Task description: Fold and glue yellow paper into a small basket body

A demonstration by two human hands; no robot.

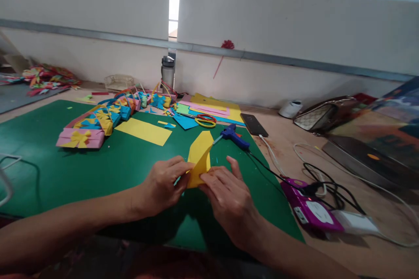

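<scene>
Between both hands is a folded piece of yellow paper [200,157], held above the green mat [137,165] with one flap standing up. My left hand [165,183] pinches its left edge between thumb and fingers. My right hand [229,196] grips its lower right side, thumb and fingertips pressed on the paper and one finger raised. Just beyond the paper lies a blue glue gun [236,137], its nozzle pointing left. A flat yellow paper sheet [145,131] rests on the mat behind my left hand.
A row of small paper baskets with bows [81,137] stands at the left. Scissors [206,120] lie by stacked coloured paper [216,107]. At the right are a phone [254,124], a purple power strip [310,207] and loose cables [340,183]. A bottle [168,74] stands behind.
</scene>
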